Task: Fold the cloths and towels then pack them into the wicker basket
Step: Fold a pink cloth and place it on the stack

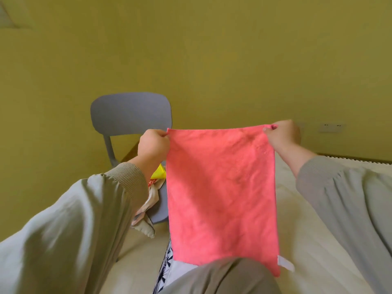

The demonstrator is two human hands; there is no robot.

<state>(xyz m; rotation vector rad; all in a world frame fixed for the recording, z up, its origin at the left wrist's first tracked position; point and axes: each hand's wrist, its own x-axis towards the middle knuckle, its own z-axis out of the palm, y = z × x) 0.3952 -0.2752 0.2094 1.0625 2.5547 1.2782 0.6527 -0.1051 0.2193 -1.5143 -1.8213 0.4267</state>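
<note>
Pinching the top corners, the left hand (pixel 153 143) and right hand (pixel 283 134) are each holding a tight grip on the pink cloth (pixel 221 194), stretching it flat in the air above the bed (pixel 314 240). It is hanging smooth, a white tag at its near right corner. Folding seems about to begin; bringing the corners together comes next. No basket is showing.

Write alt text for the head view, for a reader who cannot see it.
A person's left hand and right hand pinch the top corners of a pink towel, holding it spread and hanging in front of them. Behind it, a grey chair against an olive wall carries more crumpled cloths.
</note>
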